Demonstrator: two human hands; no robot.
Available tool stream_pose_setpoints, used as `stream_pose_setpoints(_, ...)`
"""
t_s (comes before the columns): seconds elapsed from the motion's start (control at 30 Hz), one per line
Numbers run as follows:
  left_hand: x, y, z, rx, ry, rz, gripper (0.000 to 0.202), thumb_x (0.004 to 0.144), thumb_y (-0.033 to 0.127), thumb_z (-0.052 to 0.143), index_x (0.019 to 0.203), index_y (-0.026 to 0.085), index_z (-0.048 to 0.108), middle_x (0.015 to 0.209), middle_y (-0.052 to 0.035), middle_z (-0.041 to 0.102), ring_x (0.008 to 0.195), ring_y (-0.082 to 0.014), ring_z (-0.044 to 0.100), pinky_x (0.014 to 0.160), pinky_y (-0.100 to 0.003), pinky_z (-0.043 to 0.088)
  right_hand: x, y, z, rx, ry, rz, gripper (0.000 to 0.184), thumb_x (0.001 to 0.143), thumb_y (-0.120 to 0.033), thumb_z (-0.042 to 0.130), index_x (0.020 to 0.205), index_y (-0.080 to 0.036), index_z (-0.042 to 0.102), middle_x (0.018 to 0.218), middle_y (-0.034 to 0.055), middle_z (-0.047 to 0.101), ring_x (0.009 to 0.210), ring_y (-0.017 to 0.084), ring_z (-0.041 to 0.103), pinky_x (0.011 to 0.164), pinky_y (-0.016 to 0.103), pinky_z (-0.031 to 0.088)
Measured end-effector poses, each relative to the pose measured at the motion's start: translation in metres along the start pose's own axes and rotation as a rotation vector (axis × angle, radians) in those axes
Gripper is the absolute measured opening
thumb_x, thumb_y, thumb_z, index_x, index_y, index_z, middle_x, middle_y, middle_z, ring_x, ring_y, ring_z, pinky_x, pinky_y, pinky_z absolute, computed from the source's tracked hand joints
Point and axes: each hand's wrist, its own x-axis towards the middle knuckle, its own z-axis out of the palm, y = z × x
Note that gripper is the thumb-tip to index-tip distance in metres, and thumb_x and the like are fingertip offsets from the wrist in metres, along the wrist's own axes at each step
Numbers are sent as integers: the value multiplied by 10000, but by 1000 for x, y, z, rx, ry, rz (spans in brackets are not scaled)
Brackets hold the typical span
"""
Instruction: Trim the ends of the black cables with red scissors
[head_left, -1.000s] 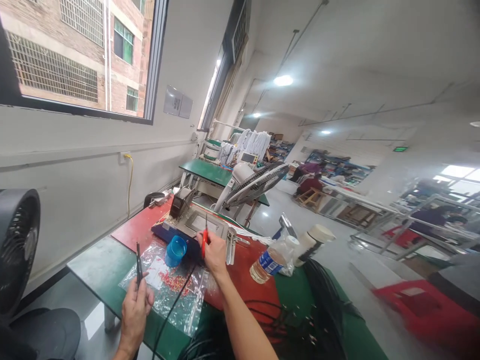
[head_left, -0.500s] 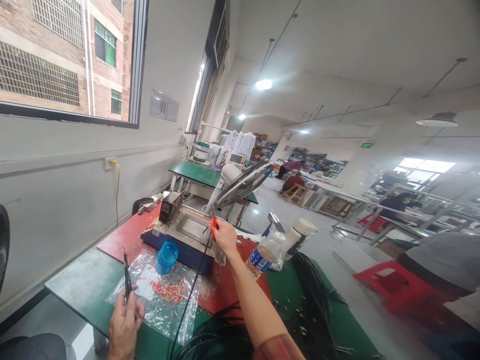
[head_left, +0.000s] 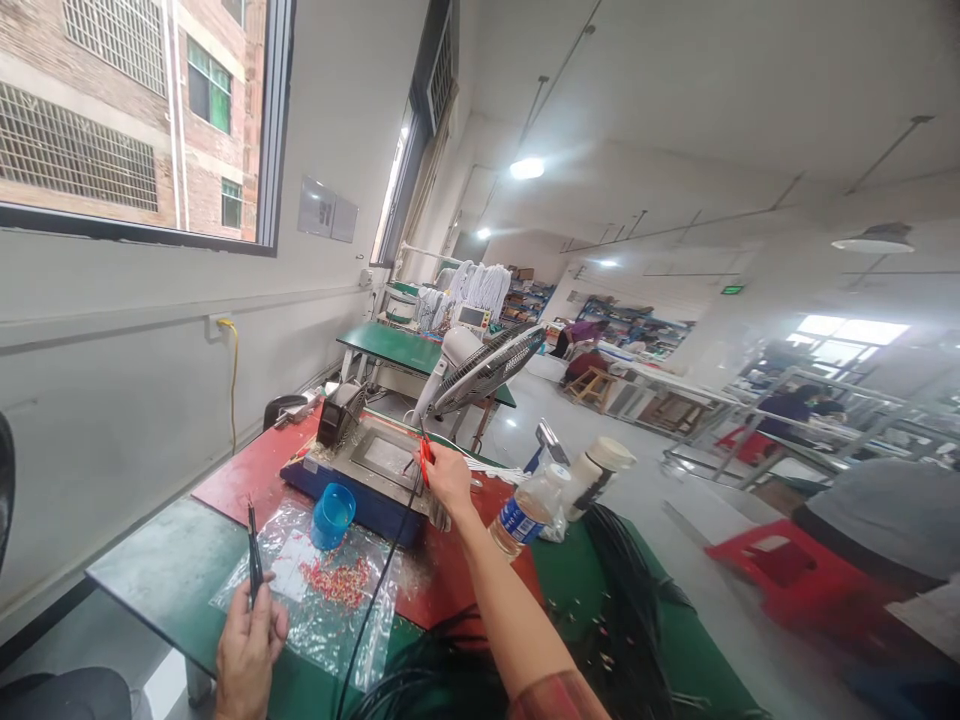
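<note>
My left hand (head_left: 251, 640), at the lower left, is closed around thin black cable ends (head_left: 255, 550) that point up, with small reddish tips. My right hand (head_left: 448, 480) reaches out over the table and grips a red-handled cutting tool (head_left: 426, 460); its dark tip points up toward the fan, and whether it is scissors or pliers is too small to tell. A black cable (head_left: 382, 580) hangs beside that tool and runs down to a coil (head_left: 427, 680) at the table's near edge. Between my hands, red and yellow bits (head_left: 341, 580) lie on a clear plastic bag (head_left: 315, 640).
A blue cup (head_left: 334, 515) stands by a blue-based machine (head_left: 352, 485). A white fan (head_left: 491, 370) is behind it. On the right are a water bottle (head_left: 521, 515), a pale flask (head_left: 600, 470) and a black cable bundle (head_left: 626, 590). Red stools (head_left: 780, 565) and seated people are farther off.
Almost nothing differs. My right hand and the red-handled tool have shifted very slightly; my left hand keeps its place.
</note>
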Motion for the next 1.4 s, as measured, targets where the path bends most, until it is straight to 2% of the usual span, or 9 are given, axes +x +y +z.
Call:
stream_pose_setpoints(0.53,0,-3,-2,22,-10,16,375,785,540,533,1003,235,529,460,68,503,370,-73,331,338,-143,264,-2,-4,-3,-16,-1,-23,280,886,-358,449,803,-198,664,779,43,684,737,157,588,548,234,240)
stream_pose_setpoints(0.83,-2,1,0,-18,-3,15,403,752,563,557,990,237,540,450,76,500,361,-67,326,333,-138,264,-4,-10,-7,-36,-17,-48,243,870,-321,486,735,-186,636,724,27,655,680,138,546,533,237,204)
stream_pose_setpoints(1.13,3,-8,-3,-1,-8,7,397,765,565,536,989,237,532,443,74,505,360,-74,341,331,-139,269,-3,-10,-6,-52,-10,-70,260,881,-333,469,732,-188,625,723,24,651,671,133,536,531,237,201)
stream_pose_setpoints(1.4,1,-5,-2,8,-4,26,390,777,553,532,998,232,534,457,70,509,373,-76,343,335,-140,271,-4,-11,-7,-69,-11,-76,263,880,-338,473,740,-190,640,726,30,648,668,137,541,531,247,198)
